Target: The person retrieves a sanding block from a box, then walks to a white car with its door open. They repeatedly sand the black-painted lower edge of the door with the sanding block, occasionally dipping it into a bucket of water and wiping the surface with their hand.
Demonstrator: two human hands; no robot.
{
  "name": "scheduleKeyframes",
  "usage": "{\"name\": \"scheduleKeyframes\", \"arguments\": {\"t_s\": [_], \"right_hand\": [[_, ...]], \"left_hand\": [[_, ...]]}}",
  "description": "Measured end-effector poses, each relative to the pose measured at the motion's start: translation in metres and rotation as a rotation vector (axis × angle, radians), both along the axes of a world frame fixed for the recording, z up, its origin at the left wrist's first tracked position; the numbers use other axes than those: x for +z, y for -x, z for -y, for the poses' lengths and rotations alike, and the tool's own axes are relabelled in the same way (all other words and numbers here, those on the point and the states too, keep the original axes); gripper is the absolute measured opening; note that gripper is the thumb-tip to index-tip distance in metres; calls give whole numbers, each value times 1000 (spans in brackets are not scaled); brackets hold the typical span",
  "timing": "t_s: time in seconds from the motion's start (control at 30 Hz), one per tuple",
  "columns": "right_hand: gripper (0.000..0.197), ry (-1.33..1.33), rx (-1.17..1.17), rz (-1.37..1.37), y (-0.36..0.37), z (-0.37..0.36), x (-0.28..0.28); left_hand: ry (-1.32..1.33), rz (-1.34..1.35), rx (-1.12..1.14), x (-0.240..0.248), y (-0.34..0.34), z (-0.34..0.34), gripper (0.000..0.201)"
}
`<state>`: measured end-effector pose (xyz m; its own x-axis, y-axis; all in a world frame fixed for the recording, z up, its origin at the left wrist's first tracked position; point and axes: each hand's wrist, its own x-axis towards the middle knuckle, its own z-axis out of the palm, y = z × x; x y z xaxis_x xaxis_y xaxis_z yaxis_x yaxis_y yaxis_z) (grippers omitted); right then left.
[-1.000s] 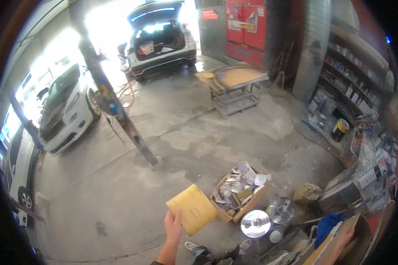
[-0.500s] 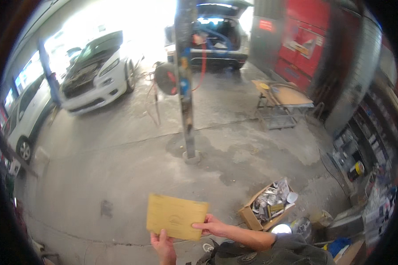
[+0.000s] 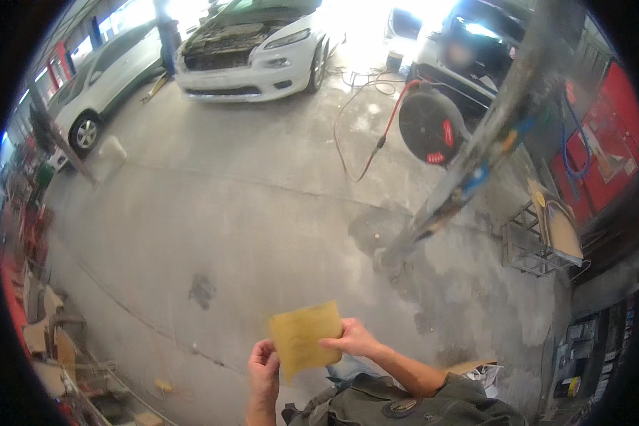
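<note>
Both hands low in the picture, holding one yellow sheet (image 3: 306, 339) up in front of the chest, above the concrete floor (image 3: 248, 220). Left hand (image 3: 264, 368) clamped on the sheet's lower left edge, fingers curled round it, sheet rising up and right from that hand. Right hand (image 3: 353, 339) pinches the right edge, thumb on the front face, sheet to its left. Sheet flat, tilted a little, between the two hands. Olive sleeve (image 3: 433, 405) at the bottom edge under the right forearm. Further out, bare floor with a dark stain (image 3: 203, 290). Right of middle, a slanted steel post (image 3: 468, 170) with a black and red hose reel (image 3: 431, 126) beside it. Metal stand (image 3: 539, 241) at right. Far back, a white car (image 3: 259, 50) with its hood up, another white car (image 3: 103, 85) to the left.
</note>
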<state>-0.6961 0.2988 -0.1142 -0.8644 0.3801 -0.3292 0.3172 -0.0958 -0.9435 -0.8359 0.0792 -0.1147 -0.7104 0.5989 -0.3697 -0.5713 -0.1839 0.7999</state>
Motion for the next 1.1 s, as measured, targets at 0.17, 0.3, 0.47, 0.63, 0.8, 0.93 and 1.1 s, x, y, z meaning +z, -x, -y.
{"name": "scheduleKeyframes", "arguments": {"t_s": [0.17,0.3,0.47,0.63,0.8,0.93,1.1], "right_hand": [[34,-272,210,-7,114,-114,74],[32,-179,52,-158,183,-195,82],[25,23,-36,-89,286,-306,97],[29,648,-157,-315,392,-404,94],[45,613,-322,-420,470,-489,101],[54,882,-514,-430,519,-559,94],[53,555,-551,-396,592,-669,52]], "left_hand": [[-14,-92,-185,43,97,-124,63],[-66,-66,-213,58,173,-211,52],[-38,-56,-157,46,286,-319,42],[-33,-102,-282,48,410,-440,40],[-27,-110,-458,89,510,-577,37],[-61,-147,-556,104,565,-680,41],[18,-391,-564,76,624,-803,46]]}}
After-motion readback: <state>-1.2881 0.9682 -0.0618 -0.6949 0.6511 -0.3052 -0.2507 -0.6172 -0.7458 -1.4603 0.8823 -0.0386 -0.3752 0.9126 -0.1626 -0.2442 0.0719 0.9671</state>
